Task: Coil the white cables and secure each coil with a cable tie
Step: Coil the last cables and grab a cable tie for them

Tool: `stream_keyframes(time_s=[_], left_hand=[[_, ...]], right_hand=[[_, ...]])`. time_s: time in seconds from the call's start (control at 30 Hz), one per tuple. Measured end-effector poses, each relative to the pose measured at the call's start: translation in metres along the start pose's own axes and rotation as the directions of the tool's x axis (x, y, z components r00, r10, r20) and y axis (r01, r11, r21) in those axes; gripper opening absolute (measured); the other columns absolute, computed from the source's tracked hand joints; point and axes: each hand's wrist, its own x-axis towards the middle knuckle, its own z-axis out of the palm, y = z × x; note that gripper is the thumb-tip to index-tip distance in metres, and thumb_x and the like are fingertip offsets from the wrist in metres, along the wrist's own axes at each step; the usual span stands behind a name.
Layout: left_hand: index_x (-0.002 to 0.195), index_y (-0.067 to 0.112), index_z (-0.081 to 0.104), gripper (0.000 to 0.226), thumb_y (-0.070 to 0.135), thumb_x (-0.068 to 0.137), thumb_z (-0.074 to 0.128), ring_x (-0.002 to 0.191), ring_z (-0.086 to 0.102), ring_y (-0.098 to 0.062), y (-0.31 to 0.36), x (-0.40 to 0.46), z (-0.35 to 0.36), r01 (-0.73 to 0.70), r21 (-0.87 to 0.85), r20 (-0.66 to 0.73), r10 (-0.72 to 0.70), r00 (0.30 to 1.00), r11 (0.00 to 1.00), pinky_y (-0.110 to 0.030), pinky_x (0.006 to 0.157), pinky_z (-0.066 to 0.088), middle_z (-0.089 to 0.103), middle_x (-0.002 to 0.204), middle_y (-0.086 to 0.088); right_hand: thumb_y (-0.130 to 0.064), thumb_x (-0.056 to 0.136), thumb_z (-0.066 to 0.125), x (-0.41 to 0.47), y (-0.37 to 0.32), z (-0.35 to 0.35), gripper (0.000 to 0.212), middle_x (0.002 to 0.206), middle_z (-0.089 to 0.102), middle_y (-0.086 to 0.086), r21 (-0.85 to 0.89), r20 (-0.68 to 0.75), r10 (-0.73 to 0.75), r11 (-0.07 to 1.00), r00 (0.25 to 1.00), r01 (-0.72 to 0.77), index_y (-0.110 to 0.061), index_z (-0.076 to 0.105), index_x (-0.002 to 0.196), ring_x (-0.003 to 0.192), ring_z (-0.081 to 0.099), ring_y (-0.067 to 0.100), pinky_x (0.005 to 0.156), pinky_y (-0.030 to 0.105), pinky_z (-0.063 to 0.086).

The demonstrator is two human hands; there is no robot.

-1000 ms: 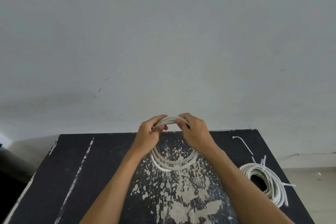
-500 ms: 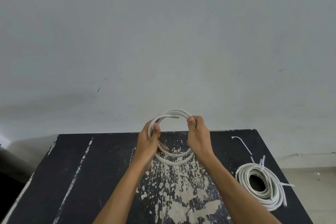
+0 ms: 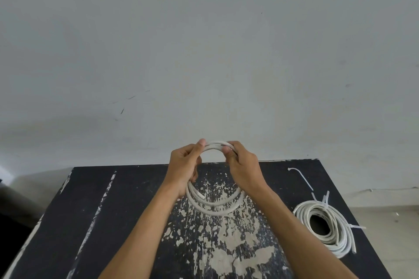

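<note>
Both hands curled round the top of a white coil [image 3: 213, 205]: left hand [image 3: 184, 166], right hand [image 3: 243, 169]. Held up over the table [image 3: 127, 215]. Tied coil [image 3: 326, 229] off right of the right hand, loose tie [image 3: 301, 176] beyond it.

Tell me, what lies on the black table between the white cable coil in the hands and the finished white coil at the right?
In the head view, only bare black tabletop with worn paint; the right forearm crosses above it.
</note>
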Motion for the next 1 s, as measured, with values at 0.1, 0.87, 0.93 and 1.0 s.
stream_keyframes(time_s=[0.1, 0.87, 0.93, 1.0], left_hand=[[0.099, 0.028, 0.081, 0.035, 0.057, 0.089, 0.065, 0.041, 0.035, -0.009, -0.002, 0.000, 0.002, -0.014, -0.014, 0.037, 0.015, 0.999, 1.000, -0.023, 0.040, 0.035, 0.047, 0.057, 0.006], [0.096, 0.041, 0.075, 0.014, 0.041, 0.099, 0.062, 0.044, 0.028, -0.006, -0.022, 0.016, 0.053, -0.171, 0.257, -0.043, 0.188, 0.981, 0.951, -0.021, 0.042, 0.025, 0.041, 0.055, 0.005], [0.099, 0.040, 0.074, 0.015, 0.044, 0.099, 0.060, 0.042, 0.026, -0.005, -0.028, 0.020, 0.064, -0.200, 0.298, -0.013, 0.214, 0.977, 0.933, -0.020, 0.041, 0.023, 0.038, 0.047, 0.014], [0.099, 0.040, 0.073, 0.015, 0.045, 0.100, 0.058, 0.038, 0.026, -0.005, -0.037, 0.026, 0.076, -0.217, 0.334, 0.007, 0.228, 0.974, 0.917, -0.018, 0.039, 0.022, 0.037, 0.043, 0.015]], right_hand=[[-0.045, 0.106, 0.044, 0.002, 0.006, -0.003, 0.027, 0.061, 0.054, -0.007, -0.034, -0.072, 0.055, 0.998, 0.996, -0.058, -0.023, 0.059, 0.103, 0.042, 0.042, 0.003, 0.041, 0.019, 0.031], [-0.044, 0.107, 0.044, -0.002, 0.050, -0.033, 0.032, 0.084, 0.064, -0.005, -0.055, -0.052, 0.149, 0.987, 0.987, -0.152, -0.022, 0.051, 0.129, 0.063, 0.055, 0.008, 0.056, 0.022, 0.044], [-0.041, 0.108, 0.041, -0.001, 0.063, -0.036, 0.026, 0.077, 0.062, -0.004, -0.071, -0.098, 0.192, 0.977, 0.976, -0.199, -0.020, 0.056, 0.115, 0.057, 0.051, 0.008, 0.050, 0.022, 0.040], [-0.039, 0.108, 0.041, -0.001, 0.078, -0.042, 0.021, 0.073, 0.061, -0.004, -0.037, -0.122, 0.237, 0.969, 0.964, -0.244, -0.024, 0.055, 0.105, 0.053, 0.049, 0.008, 0.045, 0.020, 0.038]])
